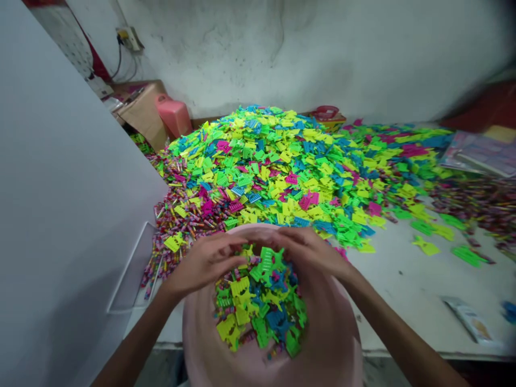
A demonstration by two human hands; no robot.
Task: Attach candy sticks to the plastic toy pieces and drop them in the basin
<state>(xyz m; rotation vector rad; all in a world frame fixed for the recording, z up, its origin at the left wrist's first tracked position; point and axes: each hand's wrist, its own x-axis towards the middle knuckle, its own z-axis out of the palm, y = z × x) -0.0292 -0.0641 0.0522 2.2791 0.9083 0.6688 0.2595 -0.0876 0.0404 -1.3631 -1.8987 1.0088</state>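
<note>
A pink plastic tub stands at the table's front edge, holding small flat plastic pieces in yellow, green and blue, plus a few small tubes in printed wrap. Over its far rim, my left hand is open, with thumb and fingers apart and curved inward. Facing it from the other side, my right hand is also open, fingers stretched and bent toward the left one. Between the hands, green and yellow pieces show above the tub's contents; whether they touch the fingertips is unclear.
Behind the tub rises a large heap of bright plastic pieces. Printed tubes lie piled at left, more at right. A grey panel borders the left side. A packet lies on the white table; a pink jug stands behind.
</note>
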